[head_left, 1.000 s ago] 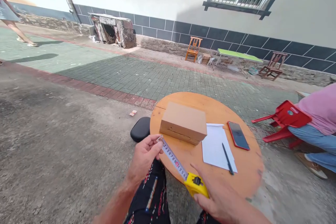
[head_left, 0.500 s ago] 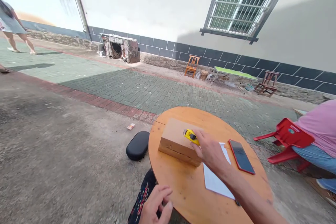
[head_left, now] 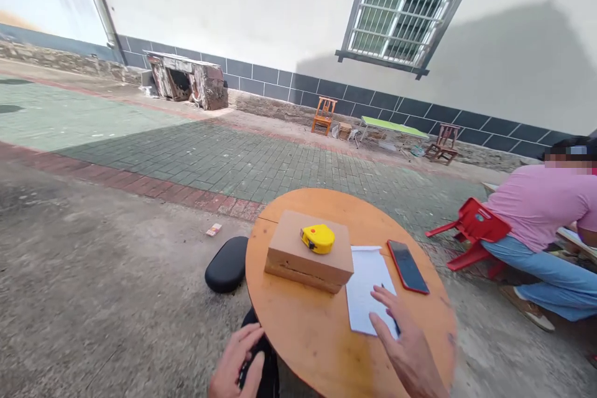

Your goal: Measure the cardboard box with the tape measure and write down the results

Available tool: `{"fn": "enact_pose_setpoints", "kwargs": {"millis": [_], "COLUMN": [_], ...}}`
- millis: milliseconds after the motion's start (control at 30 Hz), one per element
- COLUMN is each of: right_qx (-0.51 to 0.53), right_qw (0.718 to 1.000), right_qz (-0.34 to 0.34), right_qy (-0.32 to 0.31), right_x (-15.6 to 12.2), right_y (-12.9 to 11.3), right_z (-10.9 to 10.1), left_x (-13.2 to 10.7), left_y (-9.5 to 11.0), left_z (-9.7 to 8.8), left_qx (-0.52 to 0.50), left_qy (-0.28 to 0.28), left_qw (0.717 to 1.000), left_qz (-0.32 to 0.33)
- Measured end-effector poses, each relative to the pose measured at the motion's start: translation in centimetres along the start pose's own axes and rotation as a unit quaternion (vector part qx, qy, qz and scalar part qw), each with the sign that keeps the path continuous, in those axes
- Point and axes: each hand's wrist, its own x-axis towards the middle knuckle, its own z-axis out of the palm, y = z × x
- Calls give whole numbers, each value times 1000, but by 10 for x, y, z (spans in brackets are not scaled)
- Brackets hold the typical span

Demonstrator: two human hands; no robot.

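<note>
A yellow tape measure (head_left: 319, 239) lies on top of the brown cardboard box (head_left: 291, 264), with no hand on it. To the right of the box is a white sheet of paper (head_left: 368, 273). My right hand (head_left: 401, 336) reaches over the paper, thumb and fingers spread, holding nothing. A dark, thin pen-like object (head_left: 397, 328) shows in part beside that hand; my fingers cover some of it. My left hand (head_left: 237, 357) is by the near left edge of the round wooden table (head_left: 308, 336), above my leg, its fingers loosely apart and no object in them.
A phone with a red edge (head_left: 408, 267) lies on the table's right side. On the ground left of the table sits a black case (head_left: 226, 265). Off to the right, a person in a pink shirt (head_left: 541, 205) sits on a red plastic chair (head_left: 482, 221).
My right hand has let go of the tape measure, leaving it on the box, and moved down to the paper. The view has turned slightly right.
</note>
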Motion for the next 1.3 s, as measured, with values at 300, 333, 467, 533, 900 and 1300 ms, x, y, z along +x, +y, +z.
{"fn": "enact_pose_setpoints", "kwargs": {"millis": [300,333,467,533,900,1300], "right_qx": [298,292,226,182,-68,107], "right_qw": [953,955,972,979,980,976], "right_qz": [31,21,57,92,186,168], "right_qy": [-50,-49,-24,-10,9,87], "right_x": [62,63,57,49,18,-30], "right_y": [-28,-26,15,47,92,129], "right_z": [40,40,15,-5,-21,-56], "left_x": [120,116,93,79,-31,-2], "left_y": [35,34,32,32,37,59], "left_z": [41,42,29,18,81,158], "left_qx": [-31,-26,-26,-6,171,271], "left_qy": [-23,-24,10,47,-116,-190], "left_qw": [998,998,996,996,967,922], "left_qz": [-51,-52,-81,-73,152,201]}}
